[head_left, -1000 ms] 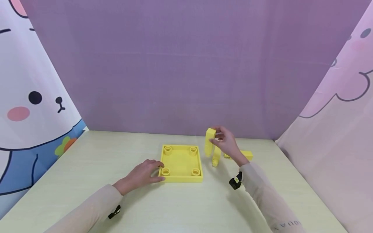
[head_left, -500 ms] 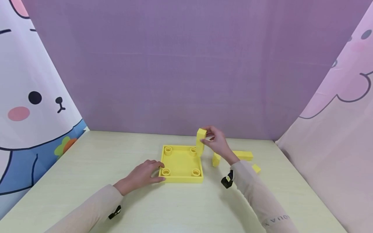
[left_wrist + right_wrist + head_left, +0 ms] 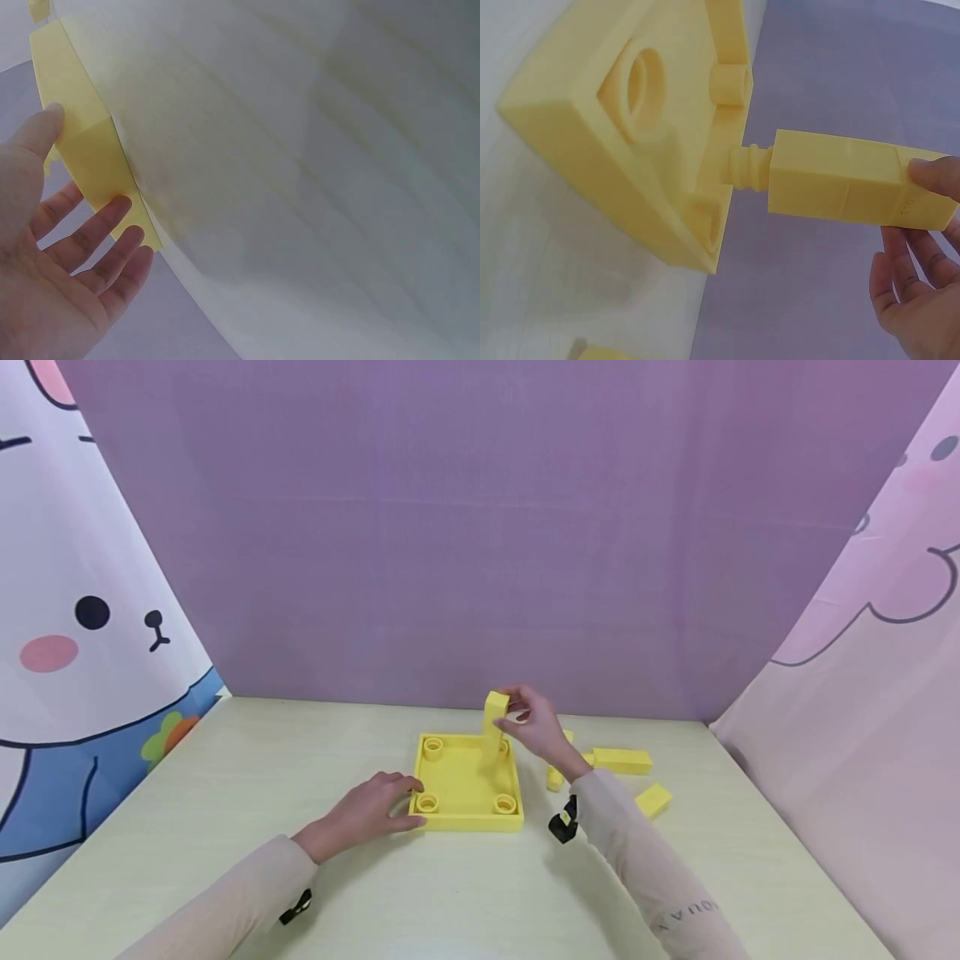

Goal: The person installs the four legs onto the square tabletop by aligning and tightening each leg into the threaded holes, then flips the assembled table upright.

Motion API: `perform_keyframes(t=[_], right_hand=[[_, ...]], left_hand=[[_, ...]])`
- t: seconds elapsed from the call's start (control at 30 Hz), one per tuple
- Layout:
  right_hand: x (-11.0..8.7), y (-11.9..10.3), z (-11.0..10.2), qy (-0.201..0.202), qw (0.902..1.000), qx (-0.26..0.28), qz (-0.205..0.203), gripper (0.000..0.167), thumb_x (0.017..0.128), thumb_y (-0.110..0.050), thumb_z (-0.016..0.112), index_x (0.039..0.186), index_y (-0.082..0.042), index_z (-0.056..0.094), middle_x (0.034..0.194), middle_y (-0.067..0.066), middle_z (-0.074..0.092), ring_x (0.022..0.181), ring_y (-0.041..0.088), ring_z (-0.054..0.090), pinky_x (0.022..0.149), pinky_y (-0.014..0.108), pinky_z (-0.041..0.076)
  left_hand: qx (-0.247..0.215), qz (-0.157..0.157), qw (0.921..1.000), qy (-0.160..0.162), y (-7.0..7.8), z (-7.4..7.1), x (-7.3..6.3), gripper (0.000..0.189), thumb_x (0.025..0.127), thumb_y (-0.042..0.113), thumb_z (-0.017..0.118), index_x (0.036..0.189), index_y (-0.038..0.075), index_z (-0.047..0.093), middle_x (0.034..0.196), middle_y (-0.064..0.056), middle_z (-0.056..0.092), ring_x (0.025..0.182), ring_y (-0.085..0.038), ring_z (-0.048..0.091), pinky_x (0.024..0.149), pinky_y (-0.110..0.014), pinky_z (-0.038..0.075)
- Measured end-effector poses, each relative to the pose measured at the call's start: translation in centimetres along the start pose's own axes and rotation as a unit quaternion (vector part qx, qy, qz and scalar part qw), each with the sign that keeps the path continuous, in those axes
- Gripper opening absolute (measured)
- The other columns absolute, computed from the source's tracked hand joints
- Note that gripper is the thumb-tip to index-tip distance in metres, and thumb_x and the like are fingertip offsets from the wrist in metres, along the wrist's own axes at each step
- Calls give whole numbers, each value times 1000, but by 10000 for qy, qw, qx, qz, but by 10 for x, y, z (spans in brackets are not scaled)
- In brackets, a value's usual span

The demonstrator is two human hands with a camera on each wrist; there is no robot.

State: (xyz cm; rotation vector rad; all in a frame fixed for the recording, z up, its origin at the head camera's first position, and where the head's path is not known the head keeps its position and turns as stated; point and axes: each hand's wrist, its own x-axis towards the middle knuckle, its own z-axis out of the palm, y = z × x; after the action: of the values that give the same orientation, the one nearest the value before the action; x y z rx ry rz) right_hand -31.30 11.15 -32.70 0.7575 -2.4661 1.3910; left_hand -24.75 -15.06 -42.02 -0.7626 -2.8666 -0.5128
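Note:
A square yellow tray-like base lies on the table with round sockets at its corners. At its front left corner is my left hand, thumb against the front wall and fingertips along the left wall, fingers loosely spread. My right hand pinches a yellow square post between thumb and fingers near its top end. The post stands upright over the back right of the base and partly covers that socket in the head view. In the right wrist view, a ribbed peg on the post's lower end points into the base.
Right of the base lie more yellow posts, one sideways and another at an angle. A third post sits partly behind my right wrist. A purple cloth backdrop rises at the table's far edge.
My right hand has carried the upright post leftward from above the loose posts to over the base's back right corner. The left hand keeps its place at the base.

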Motion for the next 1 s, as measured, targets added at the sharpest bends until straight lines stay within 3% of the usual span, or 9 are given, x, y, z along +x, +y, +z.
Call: perform_keyframes(t=[0.17, 0.53, 1.0], right_hand=[[1, -15, 7, -96, 9998, 171, -18, 41, 79, 4, 65, 117, 8, 51, 105, 27, 58, 98, 44, 56, 82, 51, 46], [24, 14, 34, -209, 9997, 148, 39, 42, 82, -9, 67, 121, -5, 52, 108, 14, 59, 99, 28, 58, 82, 37, 48], [42, 4, 48, -146, 9981, 598, 56, 39, 81, -7, 67, 117, -9, 54, 106, 10, 60, 97, 22, 58, 82, 35, 48]], left_hand=[[-16, 14, 10000, 5, 0, -1, -1, 45, 76, 43, 70, 108, 11, 62, 103, -3, 64, 90, -18, 57, 77, -36, 49], [-71, -23, 10000, -30, -1, -2, -1, 45, 76, 44, 70, 108, 12, 62, 102, -2, 64, 91, -18, 57, 78, -36, 49], [-276, -40, 9995, -139, -3, -3, -1, 45, 77, 43, 70, 109, 13, 61, 103, -1, 63, 93, -18, 57, 80, -36, 49]])
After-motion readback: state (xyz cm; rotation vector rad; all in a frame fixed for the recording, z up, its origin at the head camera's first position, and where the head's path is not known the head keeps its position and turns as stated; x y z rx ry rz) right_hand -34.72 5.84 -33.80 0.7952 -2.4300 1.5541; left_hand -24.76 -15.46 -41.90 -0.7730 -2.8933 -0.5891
